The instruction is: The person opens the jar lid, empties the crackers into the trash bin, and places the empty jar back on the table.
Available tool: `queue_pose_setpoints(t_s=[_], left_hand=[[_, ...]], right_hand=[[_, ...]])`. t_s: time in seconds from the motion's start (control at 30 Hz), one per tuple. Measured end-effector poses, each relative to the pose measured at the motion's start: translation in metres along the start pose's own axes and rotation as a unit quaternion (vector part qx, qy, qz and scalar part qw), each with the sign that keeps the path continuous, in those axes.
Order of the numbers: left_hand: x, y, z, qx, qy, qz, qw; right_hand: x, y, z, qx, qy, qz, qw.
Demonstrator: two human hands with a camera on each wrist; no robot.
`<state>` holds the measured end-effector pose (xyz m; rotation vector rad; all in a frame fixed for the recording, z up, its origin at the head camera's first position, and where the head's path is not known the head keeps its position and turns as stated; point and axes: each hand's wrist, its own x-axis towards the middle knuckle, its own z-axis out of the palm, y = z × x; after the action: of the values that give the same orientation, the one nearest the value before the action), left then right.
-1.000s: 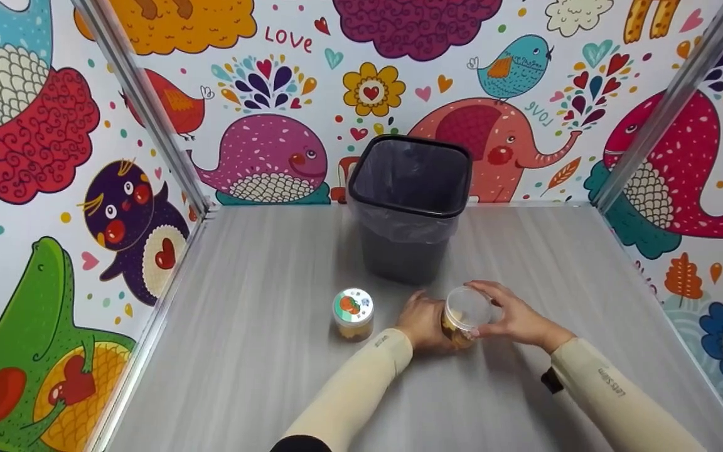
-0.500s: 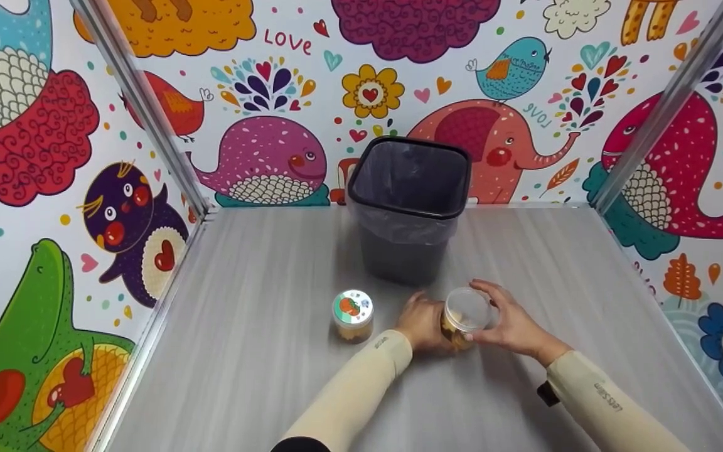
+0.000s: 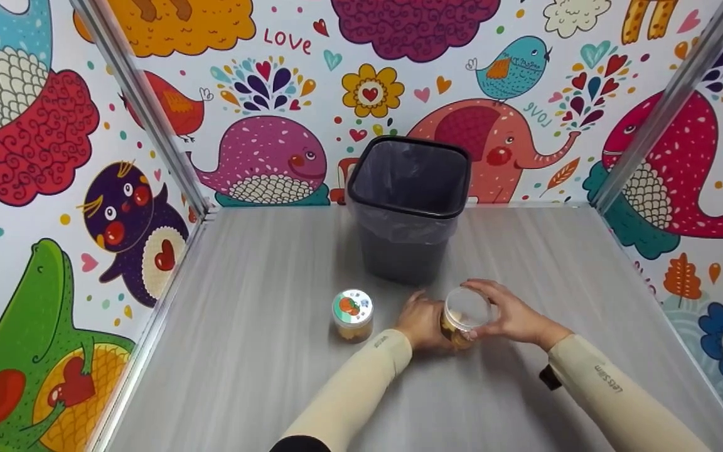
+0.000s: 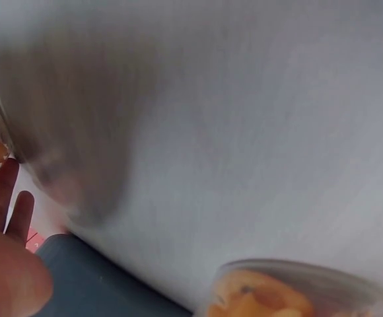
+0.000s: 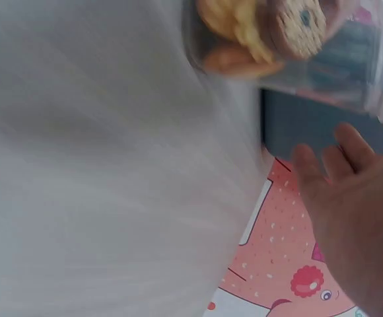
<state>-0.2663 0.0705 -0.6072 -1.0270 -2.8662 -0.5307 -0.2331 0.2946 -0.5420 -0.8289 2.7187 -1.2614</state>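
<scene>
A clear plastic jar with a translucent round top and brown and yellow snack pieces inside stands between my hands in the head view. My left hand holds its lower left side. The fingers and thumb of my right hand curl round the jar's upper rim from the right. In the right wrist view the pieces show through the wall. Left of my left hand is a second jar, whose lid bears a green and white persimmon label. Its orange contents appear at the bottom of the left wrist view.
Behind the jars stands a dark grey bin with a black rim and a clear plastic liner. The grey table meets cartoon-printed walls at the back and sides, with metal posts at the corners.
My right hand opens slightly and slides a little round the jar's rim, then closes in on it again. The left hand and both jars keep their places.
</scene>
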Motion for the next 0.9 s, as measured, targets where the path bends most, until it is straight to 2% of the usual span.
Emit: queue_pose_setpoints(t_s=[0.13,0.27,0.53,0.63,0.77,0.9], left_hand=[[0.0,0.0,0.0,0.004,0.001,0.001,1.0],[0.001,0.0,0.001,0.005,0.003,-0.001,1.0],[0.001,0.0,0.001,0.001,-0.005,-0.006,1.0],[0.001,0.001,-0.002,0.004,-0.004,-0.007,1.0],[0.0,0.002,-0.003,0.009,-0.001,-0.007,0.9999],[-0.001,0.003,-0.002,0.005,-0.002,-0.008,1.0]], right_hand=[[0.003,0.001,-0.005,0.0,-0.028,-0.005,1.0],[0.002,0.001,-0.004,-0.007,-0.02,-0.007,1.0],[-0.008,-0.003,0.02,0.001,0.091,0.016,0.996],[-0.009,-0.004,0.026,0.008,0.114,0.022,0.993],[-0.008,-0.004,0.024,0.004,0.113,0.014,0.993],[-0.005,-0.004,0.014,0.008,0.081,-0.002,0.997]])
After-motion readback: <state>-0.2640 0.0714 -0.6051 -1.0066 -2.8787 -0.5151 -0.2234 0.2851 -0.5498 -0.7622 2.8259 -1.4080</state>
